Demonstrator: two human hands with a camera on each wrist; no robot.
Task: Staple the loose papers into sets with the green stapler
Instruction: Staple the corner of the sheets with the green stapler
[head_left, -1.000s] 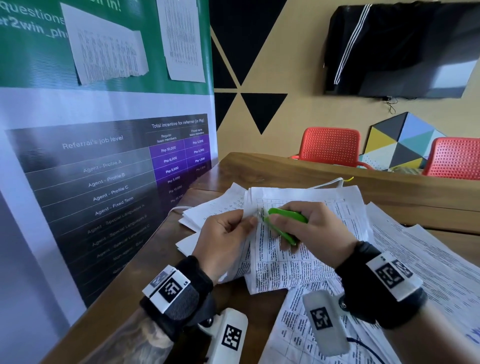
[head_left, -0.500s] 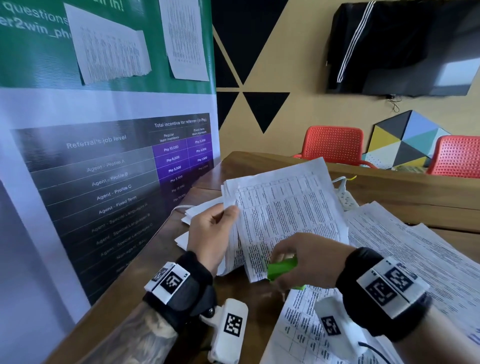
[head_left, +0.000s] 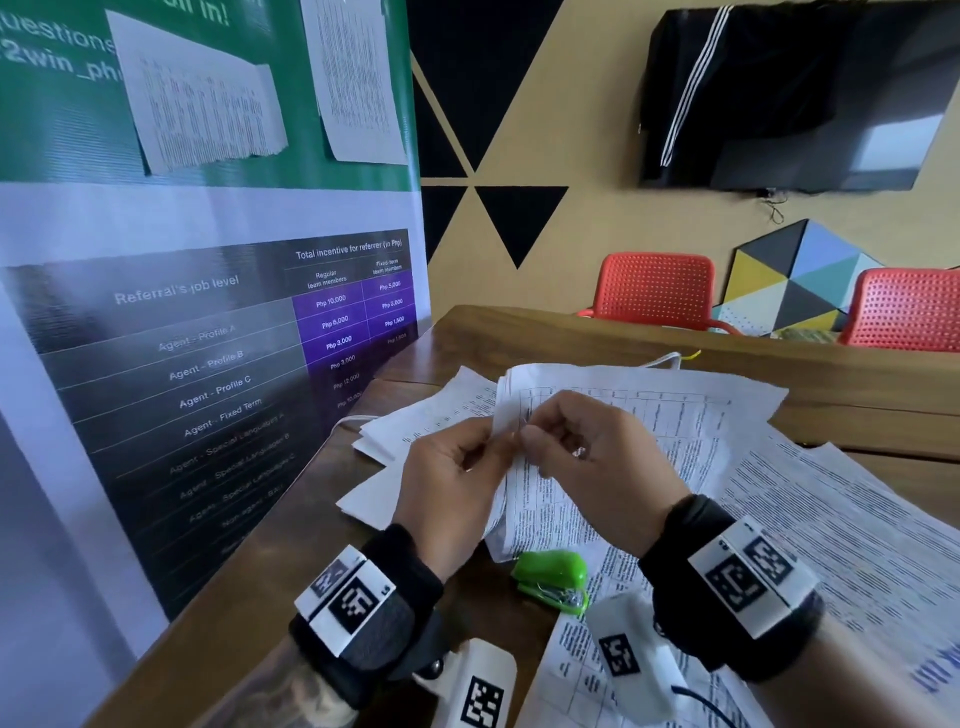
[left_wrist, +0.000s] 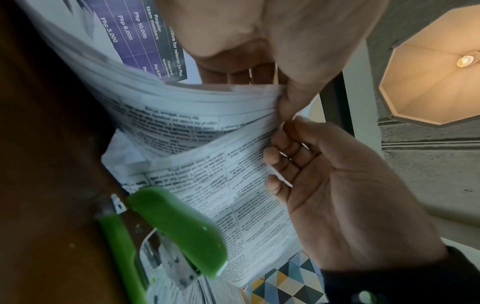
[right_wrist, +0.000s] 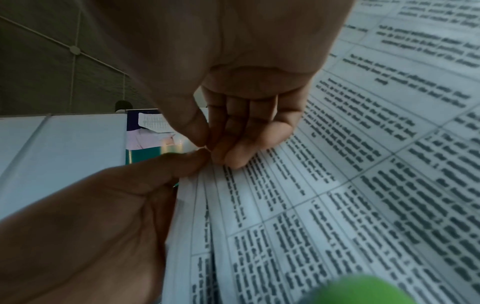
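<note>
A thick set of printed papers (head_left: 623, 441) is raised off the wooden table (head_left: 291, 519) at its left edge. My left hand (head_left: 491, 441) pinches that edge, thumb (left_wrist: 288, 102) on top. My right hand (head_left: 530, 434) meets it at the same corner, thumb and forefinger pinched on the sheets (right_wrist: 337, 205). The green stapler (head_left: 553, 579) lies on the table below both hands, untouched, its metal mouth towards me. It also shows in the left wrist view as the stapler (left_wrist: 176, 226), and as a green blur (right_wrist: 363, 292) in the right wrist view.
Loose printed sheets (head_left: 841, 545) cover the table on the right, and more sheets (head_left: 415, 426) lie under the held set on the left. A standing banner (head_left: 208, 364) borders the table's left side. Two red chairs (head_left: 654, 286) stand behind the table. A white cable (head_left: 665, 358) lies beyond the papers.
My right hand took the stapler off the paper corner, set it down on the table and let go. It then rose to pinch the corner beside my left hand.
</note>
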